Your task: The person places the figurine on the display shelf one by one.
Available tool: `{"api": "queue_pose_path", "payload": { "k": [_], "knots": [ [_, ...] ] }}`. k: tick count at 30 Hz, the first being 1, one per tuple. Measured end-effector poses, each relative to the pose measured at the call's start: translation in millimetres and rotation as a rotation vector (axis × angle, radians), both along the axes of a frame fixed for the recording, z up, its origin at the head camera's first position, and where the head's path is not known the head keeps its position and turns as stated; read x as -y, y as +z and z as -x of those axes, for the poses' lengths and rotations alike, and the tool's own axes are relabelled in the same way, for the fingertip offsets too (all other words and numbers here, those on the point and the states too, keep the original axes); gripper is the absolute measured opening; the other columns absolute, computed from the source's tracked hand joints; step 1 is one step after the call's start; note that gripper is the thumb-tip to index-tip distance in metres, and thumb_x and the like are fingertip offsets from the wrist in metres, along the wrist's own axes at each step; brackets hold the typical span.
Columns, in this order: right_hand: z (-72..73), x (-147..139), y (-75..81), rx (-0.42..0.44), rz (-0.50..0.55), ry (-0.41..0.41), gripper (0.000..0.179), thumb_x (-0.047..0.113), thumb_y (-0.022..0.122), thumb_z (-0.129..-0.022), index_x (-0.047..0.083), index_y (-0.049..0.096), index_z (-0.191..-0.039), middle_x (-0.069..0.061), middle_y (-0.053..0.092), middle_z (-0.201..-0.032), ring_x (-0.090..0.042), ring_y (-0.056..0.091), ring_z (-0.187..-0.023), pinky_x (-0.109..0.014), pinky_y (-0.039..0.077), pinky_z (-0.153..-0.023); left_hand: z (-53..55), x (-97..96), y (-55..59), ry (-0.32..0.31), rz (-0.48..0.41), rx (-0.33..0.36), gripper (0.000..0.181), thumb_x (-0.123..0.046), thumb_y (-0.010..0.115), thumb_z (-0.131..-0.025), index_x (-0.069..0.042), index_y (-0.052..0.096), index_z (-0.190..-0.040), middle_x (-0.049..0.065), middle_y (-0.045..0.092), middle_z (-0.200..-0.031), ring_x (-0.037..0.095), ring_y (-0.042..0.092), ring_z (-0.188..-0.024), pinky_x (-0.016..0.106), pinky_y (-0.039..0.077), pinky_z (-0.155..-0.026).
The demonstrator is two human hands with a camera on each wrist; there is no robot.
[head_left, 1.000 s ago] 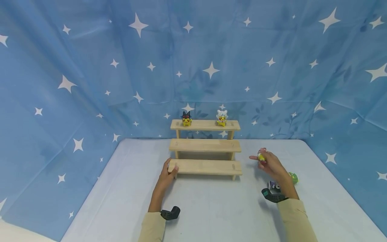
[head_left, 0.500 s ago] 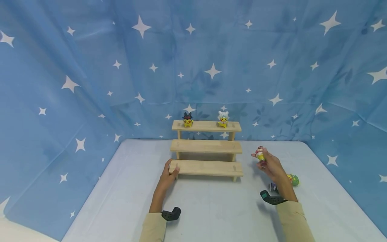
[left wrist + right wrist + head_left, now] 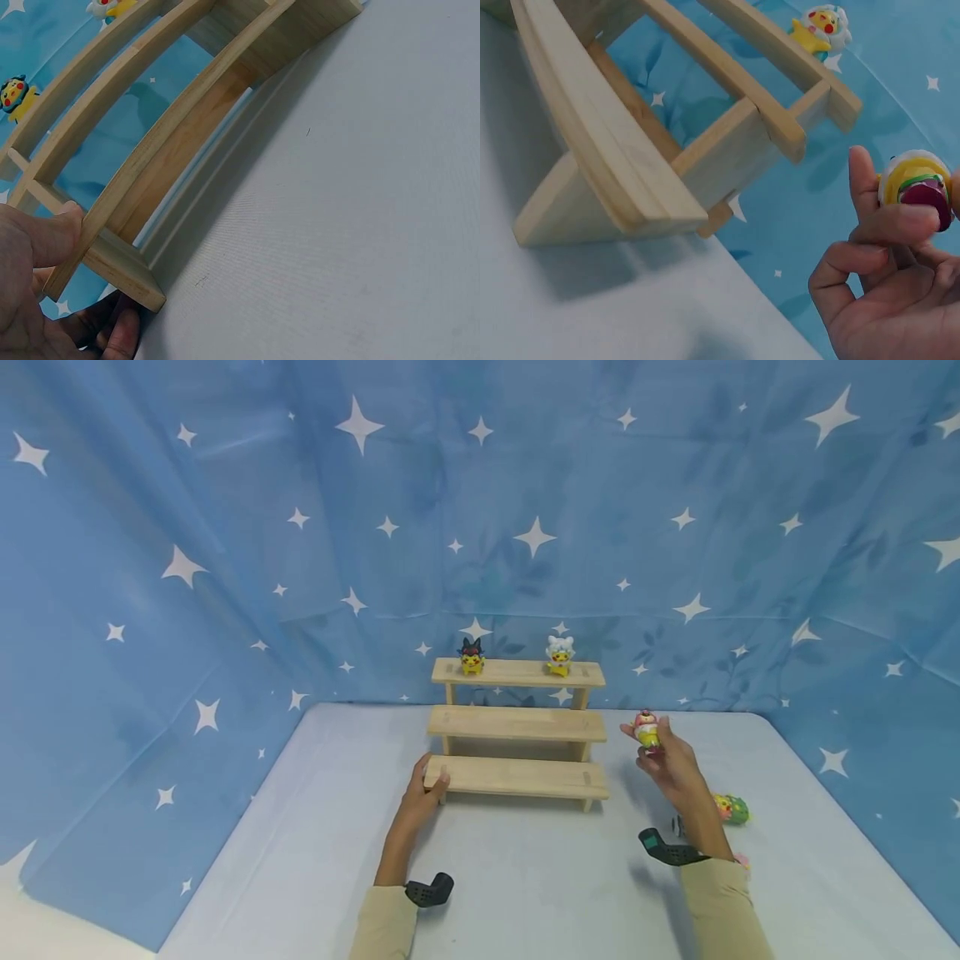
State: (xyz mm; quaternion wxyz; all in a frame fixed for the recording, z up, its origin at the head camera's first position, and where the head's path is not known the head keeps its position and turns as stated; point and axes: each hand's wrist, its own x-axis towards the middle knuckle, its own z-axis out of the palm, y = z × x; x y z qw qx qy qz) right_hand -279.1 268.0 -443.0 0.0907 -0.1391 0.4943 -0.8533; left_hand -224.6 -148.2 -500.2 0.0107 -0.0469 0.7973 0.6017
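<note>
A three-tier wooden display shelf (image 3: 517,723) stands at the middle of the white table. My left hand (image 3: 420,800) grips the left end of its lowest board, thumb on top, as the left wrist view also shows. To the right of the shelf, my right hand (image 3: 678,772) pinches a small figurine (image 3: 647,731) with a pink top, white middle and yellow lower part, held upright above the table. In the right wrist view the figurine's dark red base (image 3: 928,202) shows between thumb and fingers. On the top board stand a yellow figurine with a black hood (image 3: 472,657) and one with a white hood (image 3: 559,657).
Beside my right forearm lies a green and yellow figurine (image 3: 731,808). A dark and white object (image 3: 678,826) and a pink one (image 3: 742,861) are partly hidden by that arm. A blue star-patterned cloth (image 3: 480,527) hangs behind the table (image 3: 525,877).
My right hand has raised the figurine slightly and turned it, so more of it shows. My left hand keeps its hold on the shelf. The head view has shifted a little.
</note>
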Motion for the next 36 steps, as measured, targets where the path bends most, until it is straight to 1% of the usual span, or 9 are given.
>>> {"api": "queue_pose_path", "payload": {
  "k": [2, 4, 8, 11, 17, 24, 28, 32, 36],
  "knots": [
    [1.5, 4, 0.7, 0.002, 0.038, 0.020, 0.039, 0.033, 0.027, -0.107, 0.015, 0.057, -0.123, -0.001, 0.073, -0.112, -0.010, 0.041, -0.055, -0.020, 0.043, -0.057, -0.3, 0.0, 0.5, -0.002, -0.001, -0.006, 0.069, -0.036, 0.052, -0.101, -0.015, 0.017, -0.156, 0.030, 0.048, -0.140, 0.044, 0.050, -0.128, 0.063, 0.036, -0.103],
    [2.5, 9, 1.2, 0.007, 0.033, 0.021, 0.034, 0.031, 0.028, -0.107, 0.016, 0.053, -0.125, 0.000, 0.072, -0.110, -0.009, 0.048, -0.064, -0.021, 0.044, -0.062, -0.2, 0.1, 0.4, -0.001, -0.002, -0.010, 0.069, -0.036, 0.052, -0.101, -0.015, 0.017, -0.156, 0.030, 0.047, -0.141, 0.044, 0.049, -0.128, 0.063, 0.036, -0.103],
    [3.3, 20, 2.4, 0.020, -0.080, -0.009, 0.023, 0.028, 0.034, -0.107, 0.020, 0.047, -0.124, 0.003, 0.065, -0.104, -0.009, 0.054, -0.077, -0.022, 0.048, -0.070, 0.2, -0.2, -0.6, -0.004, 0.008, -0.017, 0.069, -0.037, 0.052, -0.101, -0.014, 0.017, -0.156, 0.031, 0.047, -0.140, 0.043, 0.052, -0.124, 0.062, 0.039, -0.101],
    [3.0, 28, 3.7, 0.004, -0.173, -0.027, 0.020, 0.024, 0.039, -0.106, 0.021, 0.043, -0.126, 0.003, 0.062, -0.102, -0.008, 0.060, -0.083, -0.023, 0.051, -0.073, 0.6, -0.5, -1.2, -0.003, 0.006, -0.010, 0.069, -0.037, 0.052, -0.101, -0.015, 0.017, -0.156, 0.030, 0.048, -0.140, 0.041, 0.054, -0.122, 0.060, 0.041, -0.100],
    [2.9, 42, 7.4, -0.091, -0.291, -0.043, 0.036, 0.008, 0.047, -0.103, 0.018, 0.038, -0.136, 0.001, 0.064, -0.105, -0.009, 0.064, -0.089, -0.023, 0.053, -0.076, 1.4, -0.4, -1.3, -0.015, 0.005, -0.014, 0.070, -0.038, 0.052, -0.101, -0.016, 0.016, -0.157, 0.031, 0.046, -0.142, 0.043, 0.052, -0.124, 0.062, 0.041, -0.099],
    [2.1, 58, 13.8, -0.158, -0.498, -0.123, 0.050, 0.012, 0.060, -0.098, 0.007, 0.037, -0.142, -0.003, 0.059, -0.110, -0.010, 0.067, -0.090, -0.022, 0.055, -0.075, 1.0, 0.2, -1.2, 0.011, 0.013, -0.009, 0.069, -0.038, 0.052, -0.101, -0.016, 0.017, -0.157, 0.031, 0.047, -0.141, 0.045, 0.051, -0.126, 0.063, 0.038, -0.101],
    [4.0, 68, 17.0, -0.161, -0.520, -0.127, 0.058, 0.012, 0.063, -0.096, 0.000, 0.034, -0.145, -0.006, 0.056, -0.112, -0.010, 0.069, -0.090, -0.024, 0.056, -0.078, -0.7, 0.3, -0.9, 0.013, 0.011, -0.004, 0.069, -0.038, 0.052, -0.101, -0.016, 0.017, -0.157, 0.031, 0.046, -0.142, 0.045, 0.049, -0.127, 0.064, 0.037, -0.102],
    [5.9, 77, 19.3, -0.158, -0.529, -0.119, 0.062, 0.014, 0.062, -0.097, 0.001, 0.031, -0.148, -0.006, 0.054, -0.115, -0.007, 0.070, -0.091, -0.026, 0.056, -0.084, -1.9, 0.5, -0.6, 0.000, 0.007, -0.007, 0.069, -0.037, 0.052, -0.101, -0.015, 0.017, -0.156, 0.031, 0.045, -0.143, 0.045, 0.049, -0.128, 0.063, 0.037, -0.103],
    [8.3, 88, 22.4, -0.190, -0.562, -0.118, 0.061, 0.018, 0.062, -0.097, 0.003, 0.033, -0.148, -0.009, 0.054, -0.120, -0.005, 0.070, -0.092, -0.026, 0.056, -0.084, 0.1, 0.9, -0.8, -0.014, 0.004, -0.018, 0.069, -0.036, 0.052, -0.101, -0.013, 0.016, -0.156, 0.030, 0.050, -0.138, 0.040, 0.055, -0.119, 0.059, 0.042, -0.098]
  ]
}}
